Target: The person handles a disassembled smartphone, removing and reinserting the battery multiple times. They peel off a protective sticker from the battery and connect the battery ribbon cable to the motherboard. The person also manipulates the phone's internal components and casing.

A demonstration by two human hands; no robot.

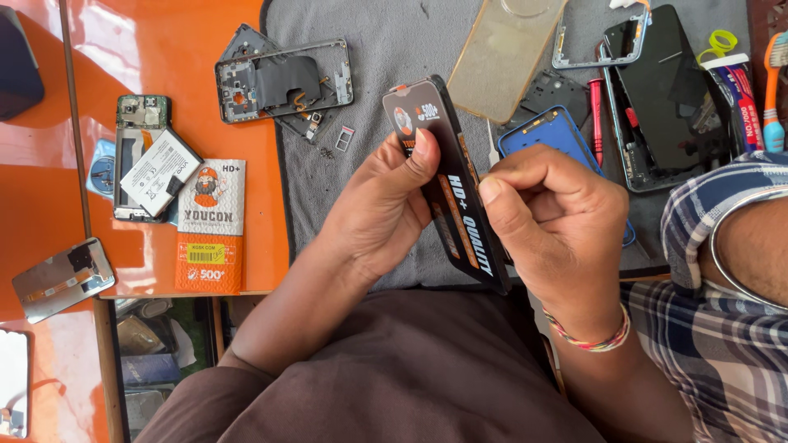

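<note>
The left hand (386, 205) and right hand (550, 226) are both pinching a black packet (447, 180). It is standing tilted between them, over the near edge of a grey mat (369, 90).

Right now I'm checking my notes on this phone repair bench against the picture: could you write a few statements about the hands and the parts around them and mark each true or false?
1. Both hands, left hand and right hand, hold the flat black packet. True.
2. The packet lies flat on the grey mat. False: it is lifted off the mat, tilted on edge between the hands.
3. A braided thread band circles the right wrist. True.
4. The red screwdriver is in the left hand. False: it lies on the mat beside the blue phone frame.
5. An orange and white packet lies on the orange table. True.
</note>
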